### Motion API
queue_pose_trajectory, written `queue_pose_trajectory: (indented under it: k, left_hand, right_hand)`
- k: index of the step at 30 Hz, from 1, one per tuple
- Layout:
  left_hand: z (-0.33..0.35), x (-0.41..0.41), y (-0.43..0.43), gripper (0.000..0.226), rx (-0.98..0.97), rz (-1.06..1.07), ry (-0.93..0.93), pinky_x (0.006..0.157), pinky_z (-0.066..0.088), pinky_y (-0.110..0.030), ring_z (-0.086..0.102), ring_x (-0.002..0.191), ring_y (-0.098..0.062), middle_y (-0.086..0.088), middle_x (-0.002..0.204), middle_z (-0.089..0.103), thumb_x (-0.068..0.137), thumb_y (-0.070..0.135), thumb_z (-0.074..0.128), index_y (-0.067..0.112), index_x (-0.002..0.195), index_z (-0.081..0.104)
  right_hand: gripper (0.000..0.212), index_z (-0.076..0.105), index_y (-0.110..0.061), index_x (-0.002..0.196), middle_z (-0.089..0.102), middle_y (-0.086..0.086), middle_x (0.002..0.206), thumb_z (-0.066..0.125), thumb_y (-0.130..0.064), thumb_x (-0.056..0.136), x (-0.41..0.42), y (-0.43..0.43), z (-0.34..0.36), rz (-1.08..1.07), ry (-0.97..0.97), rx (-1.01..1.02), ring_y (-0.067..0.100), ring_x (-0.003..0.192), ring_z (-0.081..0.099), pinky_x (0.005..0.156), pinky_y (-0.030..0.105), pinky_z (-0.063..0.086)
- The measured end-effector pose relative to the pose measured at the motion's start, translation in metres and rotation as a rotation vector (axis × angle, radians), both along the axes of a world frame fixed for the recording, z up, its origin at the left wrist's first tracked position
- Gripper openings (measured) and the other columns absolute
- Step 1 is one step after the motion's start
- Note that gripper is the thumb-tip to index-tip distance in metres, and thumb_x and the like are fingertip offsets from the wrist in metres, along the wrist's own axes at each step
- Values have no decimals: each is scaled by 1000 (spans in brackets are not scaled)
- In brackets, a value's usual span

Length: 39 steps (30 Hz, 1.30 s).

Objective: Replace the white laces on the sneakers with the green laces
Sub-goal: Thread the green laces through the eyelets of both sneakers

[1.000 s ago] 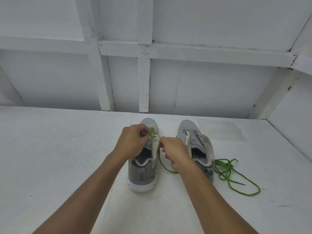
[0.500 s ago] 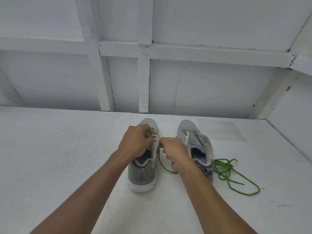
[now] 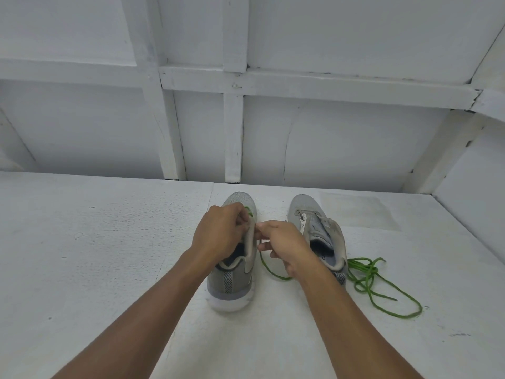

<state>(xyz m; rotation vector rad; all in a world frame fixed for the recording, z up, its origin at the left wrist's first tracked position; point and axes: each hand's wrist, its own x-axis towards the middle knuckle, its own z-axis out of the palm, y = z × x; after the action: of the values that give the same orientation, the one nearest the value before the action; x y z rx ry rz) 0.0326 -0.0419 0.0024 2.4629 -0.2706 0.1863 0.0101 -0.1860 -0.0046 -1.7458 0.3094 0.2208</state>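
Observation:
Two grey sneakers stand side by side on a white surface, toes pointing away from me. My left hand (image 3: 221, 233) lies over the left sneaker (image 3: 232, 283) and pinches its eyelet flap, where a bit of green lace (image 3: 249, 210) shows. My right hand (image 3: 284, 244) sits just right of that flap, fingers closed on the green lace, whose tail (image 3: 269, 269) trails down onto the surface between the shoes. The right sneaker (image 3: 317, 228) has no lace and its tongue lies open. A second green lace (image 3: 374, 283) sits in a loose tangle to its right.
The white table (image 3: 95, 255) stretches left and toward me. A white panelled wall with wooden battens (image 3: 233, 138) rises right behind the shoes, and a side wall (image 3: 475, 198) closes off the right.
Both hands stay on the left sneaker's eyelet area. My right hand's fingers have shifted slightly toward the flap, and less of the green lace shows at the eyelets.

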Motion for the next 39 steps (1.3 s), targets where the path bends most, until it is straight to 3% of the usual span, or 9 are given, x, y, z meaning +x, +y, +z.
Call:
queue_pose_trajectory:
  k: [6, 11, 15, 17, 18, 20, 23, 28, 39]
  left_hand:
    - [-7, 0, 10, 19, 39, -21, -71, 76, 39, -19, 55, 99, -10, 8, 97, 64, 86, 22, 69, 28, 104, 65]
    - [-5, -1, 31, 43, 121, -39, -36, 100, 36, -33, 41, 125, -17, 6, 127, 57, 86, 26, 72, 28, 126, 57]
    - [-10, -1, 48, 50, 71, -23, -21, 99, 41, -37, 47, 118, -16, 9, 128, 57, 85, 31, 72, 28, 131, 51]
    - [-14, -3, 51, 51, -6, -6, 2, 92, 44, -32, 53, 112, -13, 11, 119, 59, 84, 32, 72, 25, 130, 52]
    - [-15, -4, 51, 49, -41, -3, 21, 88, 45, -28, 55, 109, -11, 12, 114, 59, 85, 31, 72, 25, 129, 52]
    - [-18, -5, 49, 44, -82, 0, 52, 80, 45, -23, 58, 102, -9, 12, 107, 60, 87, 31, 70, 25, 127, 54]
    - [-20, -4, 46, 39, -107, 3, 63, 67, 44, -14, 58, 87, -2, 12, 103, 61, 88, 30, 69, 26, 124, 55]
    - [-19, -2, 47, 39, -98, -2, 71, 65, 45, -14, 58, 84, -1, 12, 103, 60, 88, 31, 69, 27, 124, 55]
    - [-15, 2, 49, 51, -90, -33, 100, 76, 50, -24, 59, 96, -8, 8, 114, 62, 84, 26, 72, 24, 130, 51]
  right_hand:
    - [11, 69, -16, 88, 67, -3, 85, 60, -18, 94, 1, 7, -2, -37, -141, -167, 12, 72, 57, 64, 21, 44]
    - [13, 61, -18, 86, 69, -1, 83, 50, -20, 92, 0, 3, 4, -161, -180, -256, 17, 81, 65, 67, 29, 48]
    - [16, 51, -4, 82, 57, 1, 60, 45, -4, 96, 12, -18, 36, -445, -266, 293, 3, 56, 64, 73, 21, 57]
    - [23, 45, -7, 73, 48, 4, 57, 41, 2, 93, 17, -35, 60, -621, -320, 889, 11, 48, 58, 61, 21, 56]
    - [24, 43, -9, 70, 44, 4, 59, 40, 2, 91, 19, -43, 68, -652, -357, 1001, 12, 46, 52, 48, 20, 48]
    - [21, 44, -13, 71, 41, 0, 63, 44, -2, 88, 22, -48, 74, -608, -443, 719, 9, 46, 40, 41, 21, 30]
    - [18, 62, -21, 79, 57, -11, 74, 54, -11, 91, 16, -31, 61, -277, -559, -114, 4, 60, 46, 57, 23, 38]
    - [21, 66, -24, 114, 59, -4, 115, 56, -22, 95, 8, -7, 21, 293, -384, -925, 18, 101, 57, 79, 30, 43]
    - [20, 69, -18, 88, 69, -5, 85, 50, -21, 93, 10, -30, 51, 16, -353, -827, 16, 78, 63, 65, 28, 49]
